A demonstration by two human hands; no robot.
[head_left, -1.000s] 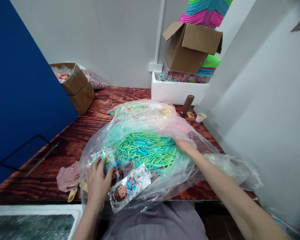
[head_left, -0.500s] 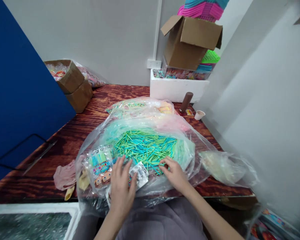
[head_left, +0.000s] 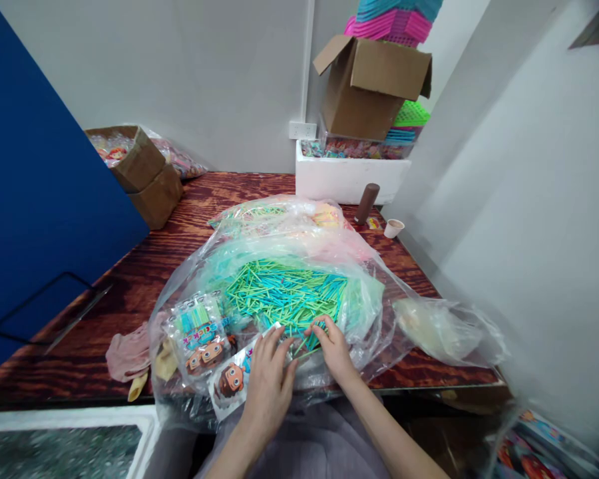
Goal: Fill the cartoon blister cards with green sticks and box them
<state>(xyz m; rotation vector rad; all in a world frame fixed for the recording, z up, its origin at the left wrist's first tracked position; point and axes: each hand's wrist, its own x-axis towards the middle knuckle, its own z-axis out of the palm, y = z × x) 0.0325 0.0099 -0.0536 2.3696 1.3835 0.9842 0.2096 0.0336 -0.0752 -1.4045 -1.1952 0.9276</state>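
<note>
My left hand [head_left: 269, 376] curls over the upper end of a white printed packet [head_left: 231, 386] with a cartoon face. Its fingers are bent over the packet's edge, and part of the packet is hidden under them. In my right hand [head_left: 332, 347], the fingertips pinch a small bunch of thin green and blue sticks [head_left: 308, 342], close to the packet's upper end. Behind both hands, a large heap of the same sticks [head_left: 284, 293] lies in an open clear plastic bag [head_left: 180, 279]. To the left is a filled packet [head_left: 199, 332] with sticks showing through its window.
A pink cloth-like item [head_left: 128, 352] lies at the left, and a clear bag [head_left: 439, 329] at the right. Farther back are a brown cylinder [head_left: 367, 203], a paper cup [head_left: 394, 228], a white foam box [head_left: 349, 179] and cardboard boxes [head_left: 157, 196]. A blue panel [head_left: 40, 186] borders the left.
My left hand has shifted right and its fingers have drawn in over the packet, baring its cartoon face. My right hand has moved slightly left, bringing the bunch of sticks towards the packet.
</note>
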